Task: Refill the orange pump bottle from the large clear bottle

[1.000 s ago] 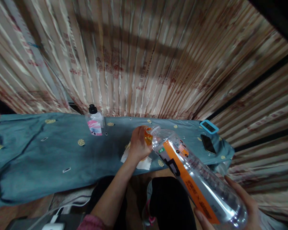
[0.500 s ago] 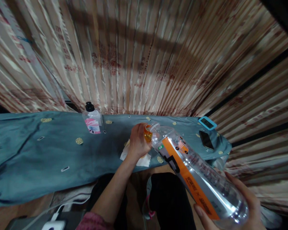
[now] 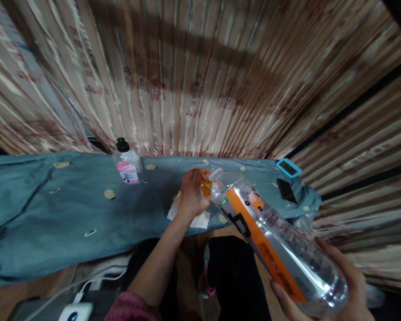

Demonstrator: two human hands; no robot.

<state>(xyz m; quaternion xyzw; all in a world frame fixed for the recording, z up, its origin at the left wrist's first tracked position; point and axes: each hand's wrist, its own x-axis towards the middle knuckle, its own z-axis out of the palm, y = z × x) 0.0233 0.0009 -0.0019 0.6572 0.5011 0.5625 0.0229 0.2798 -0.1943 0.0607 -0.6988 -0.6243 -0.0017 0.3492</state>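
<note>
My right hand is wrapped round the base of a large clear plastic bottle with an orange and grey label. The bottle tilts, its neck pointing up and left. At its mouth sits a small orange container, which my left hand grips from the left side. The bottle's mouth appears to meet the container's rim; whether they touch I cannot tell. Beneath my left hand a white tissue lies on the cloth, partly hidden.
A clear pump bottle with a black top and pink label stands on the teal tablecloth. To the right lie a blue-framed digital clock and a black phone. Curtains hang behind. A white device with a cable sits lower left.
Both hands keep their holds and positions, with the bottle shifted only very slightly. The whole view has moved a little, so the table sits slightly higher.
</note>
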